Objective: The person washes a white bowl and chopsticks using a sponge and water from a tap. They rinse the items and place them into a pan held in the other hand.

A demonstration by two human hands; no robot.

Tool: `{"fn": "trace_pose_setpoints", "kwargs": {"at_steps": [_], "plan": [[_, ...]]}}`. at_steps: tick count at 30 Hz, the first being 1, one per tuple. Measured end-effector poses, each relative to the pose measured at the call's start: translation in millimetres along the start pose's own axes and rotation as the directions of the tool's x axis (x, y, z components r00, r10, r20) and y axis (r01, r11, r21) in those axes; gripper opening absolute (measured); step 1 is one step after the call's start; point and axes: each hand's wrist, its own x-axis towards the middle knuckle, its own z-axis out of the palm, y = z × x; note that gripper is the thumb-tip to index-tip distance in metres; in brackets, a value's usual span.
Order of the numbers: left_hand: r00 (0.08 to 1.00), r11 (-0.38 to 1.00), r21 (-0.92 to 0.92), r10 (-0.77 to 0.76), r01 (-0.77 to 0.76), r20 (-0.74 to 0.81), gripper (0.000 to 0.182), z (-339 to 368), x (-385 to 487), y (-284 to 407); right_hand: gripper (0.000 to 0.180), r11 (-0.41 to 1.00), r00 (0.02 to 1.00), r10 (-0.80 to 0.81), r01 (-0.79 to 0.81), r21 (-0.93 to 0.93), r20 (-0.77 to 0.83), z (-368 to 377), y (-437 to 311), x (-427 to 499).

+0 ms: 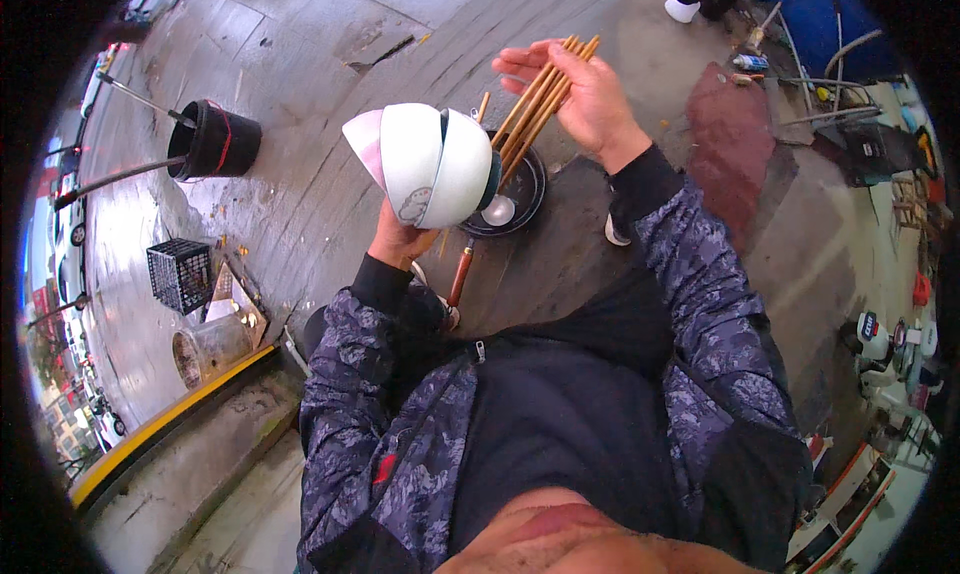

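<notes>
My left hand holds several nested bowls tipped on their side, white and pale pink on the outside, with a dark one at the right end. In my right hand is a bundle of wooden chopsticks, gripped near their upper ends at the thumb, the other fingers spread. The chopsticks' lower ends point down towards a dark round pan on the ground. A small, shiny round piece shows in the pan, beside the bowls. The pan's wooden handle points towards my feet. The bowls hide part of the pan.
A black bucket with long handles in it stands on the wet pavement at the left. Below it are a black plastic crate and a metal cylinder, beside a yellow-edged step. A blue container and clutter lie at the upper right.
</notes>
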Motion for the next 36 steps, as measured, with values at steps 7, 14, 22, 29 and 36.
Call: {"fn": "trace_pose_setpoints", "kwargs": {"at_steps": [7, 14, 22, 29, 36], "plan": [[0.996, 0.990, -0.128, 0.043, -0.053, -0.077, 0.061, 24.9, 10.8, 2.2, 0.020, 0.939, 0.972, -0.191, 0.222, -0.262, 0.140, -1.8, -19.5, -4.4], [0.993, 0.995, -0.085, 0.068, -0.059, 0.101, 0.057, 49.9, 12.3, 14.7, 0.025, -0.141, 0.615, 0.117, 0.787, -0.600, 0.780, 21.5, 59.4, -53.4], [0.999, 0.998, 0.050, 0.030, -0.029, -0.018, 0.067, 55.3, 11.0, 2.4, 0.015, -0.264, 0.499, 0.154, 0.853, -0.451, 0.853, 36.2, 106.1, -58.0], [0.997, 0.997, -0.043, 0.068, -0.066, 0.026, 0.056, 54.9, 11.7, 15.3, 0.012, 0.003, 0.657, -0.039, 0.754, -0.657, 0.753, 44.5, 91.3, -60.3], [0.997, 0.989, -0.147, 0.023, -0.013, 0.067, 0.047, 42.8, 11.7, 27.2, 0.017, 0.779, 0.996, -0.059, 0.002, -0.627, -0.070, 22.9, 37.6, -21.6]]}}
